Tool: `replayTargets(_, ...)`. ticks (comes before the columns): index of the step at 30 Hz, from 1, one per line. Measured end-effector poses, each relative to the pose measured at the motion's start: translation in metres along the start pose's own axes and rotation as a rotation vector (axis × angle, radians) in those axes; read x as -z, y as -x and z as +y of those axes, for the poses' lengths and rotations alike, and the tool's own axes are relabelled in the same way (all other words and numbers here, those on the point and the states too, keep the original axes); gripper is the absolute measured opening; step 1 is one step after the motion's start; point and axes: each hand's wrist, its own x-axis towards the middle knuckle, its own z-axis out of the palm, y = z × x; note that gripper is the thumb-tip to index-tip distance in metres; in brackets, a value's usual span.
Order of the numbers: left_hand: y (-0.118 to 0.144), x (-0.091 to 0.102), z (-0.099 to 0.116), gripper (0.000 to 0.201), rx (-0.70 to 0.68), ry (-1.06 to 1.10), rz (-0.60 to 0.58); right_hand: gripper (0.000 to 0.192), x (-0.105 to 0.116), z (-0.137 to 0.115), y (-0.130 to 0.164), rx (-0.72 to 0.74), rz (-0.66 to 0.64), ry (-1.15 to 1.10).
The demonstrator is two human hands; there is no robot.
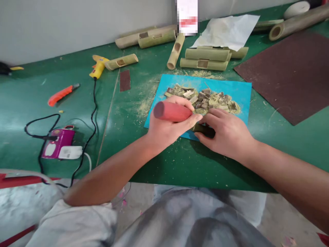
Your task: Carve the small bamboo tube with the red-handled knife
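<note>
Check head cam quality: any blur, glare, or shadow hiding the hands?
Head view: hands sharp; left hand grips the red handle, right hand covers a dark piece. Soft shadow under the forearms, mild sheen on the green table, edges bowed.

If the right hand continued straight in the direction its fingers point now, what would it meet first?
The right hand points left, toward the left hand. Its fingertips already touch the dark piece under both hands, so it would probably meet the left hand's fingers and the red handle first. Depth is hard to judge.

Dark piece [205,130] (mostly hidden) under right-hand fingers [218,120].
</note>
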Motion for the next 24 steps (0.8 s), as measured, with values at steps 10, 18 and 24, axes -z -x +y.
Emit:
replayTargets(10,-0.006,-0.016,-0.006,0.025,-0.286,-0.013,0.074,0.013,0.001,0.0,0.0,-0.064,-0.142,-0.027)
replayTargets(18,0.0,-0.016,-0.007,0.021,-0.26,-0.054,0.048,0.016,0.001,-0.002,-0.001,-0.069,-0.158,-0.024)
replayTargets(24,0.002,-0.015,-0.008,0.019,-0.238,-0.03,0.033,0.016,-0.002,-0.002,0.0,-0.048,-0.129,-0.007)
